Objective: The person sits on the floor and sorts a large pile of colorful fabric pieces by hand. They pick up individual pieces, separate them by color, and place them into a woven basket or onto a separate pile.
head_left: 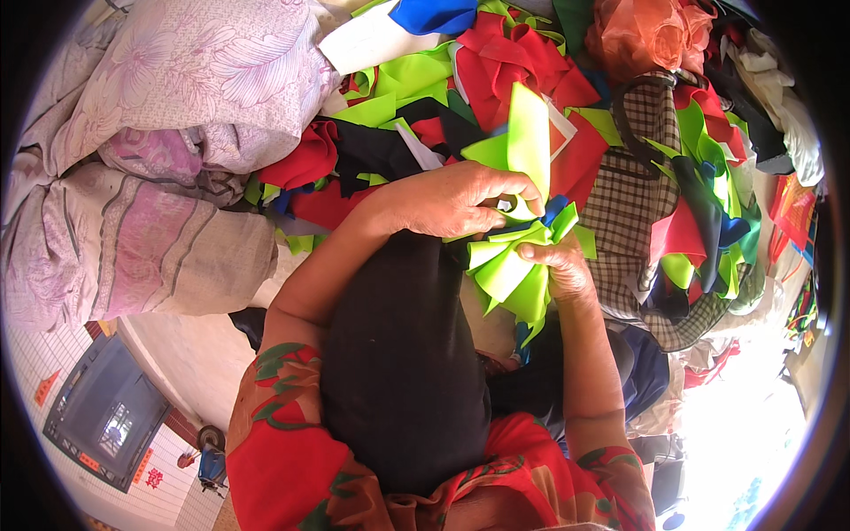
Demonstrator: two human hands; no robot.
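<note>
Two bare hands at work on a gathered lime-green fabric bundle [505, 267] — held above the lap.
Left hand [456, 199]: thumb and fingers curled narrowly together at a long, flat lime-green fabric strip [529, 133]; firmness of grip cannot be told. Right hand [565, 267]: thumb pressed on the bundle, gripping its right side. Beyond — loose red fabric scraps [496, 71] and a brown-and-white checked cloth bag [611, 217].

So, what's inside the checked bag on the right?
Red, lime, green and dark fabric pieces show in the checked bag; whatever lies beneath them is covered and can't be seen.
</note>
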